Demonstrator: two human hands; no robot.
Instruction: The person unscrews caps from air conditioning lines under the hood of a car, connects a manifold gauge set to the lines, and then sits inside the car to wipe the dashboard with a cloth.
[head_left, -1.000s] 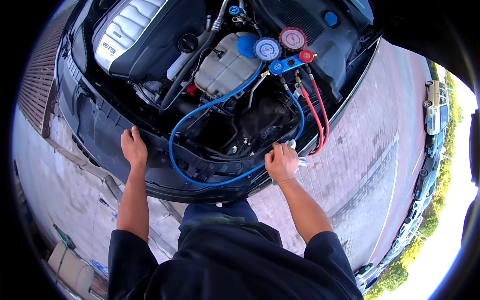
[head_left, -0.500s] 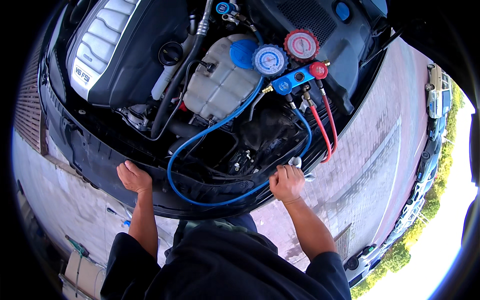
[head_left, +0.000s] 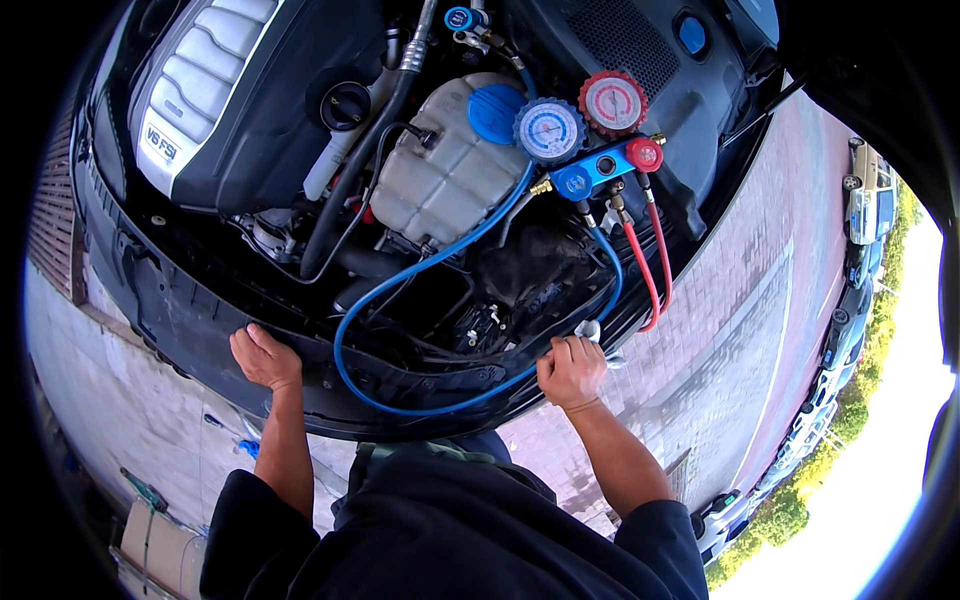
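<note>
My left hand (head_left: 264,356) rests closed, fingers curled at the edge of the black front trim (head_left: 200,310); what lies under them is hidden. My right hand (head_left: 570,372) is closed at the front edge, beside the blue hose (head_left: 355,310) and a pale crumpled item (head_left: 588,331); its grip is unclear. In the engine bay, a blue manifold (head_left: 608,163) carries a blue gauge (head_left: 549,131), a red gauge (head_left: 612,103), red hoses (head_left: 656,292) and blue hoses. It sits beside a translucent reservoir (head_left: 425,175) with a blue cap.
An engine cover (head_left: 200,90) fills the upper left, a meshed plastic cover (head_left: 620,45) the upper right. Outside are pavement (head_left: 740,300), parked cars (head_left: 870,200) with greenery, a slatted panel (head_left: 55,220) and equipment (head_left: 140,530) at lower left.
Since one second ago both hands appear lower in the picture, with the left fingers more curled; the view of the bay has shifted slightly. Over the last half second they barely differ.
</note>
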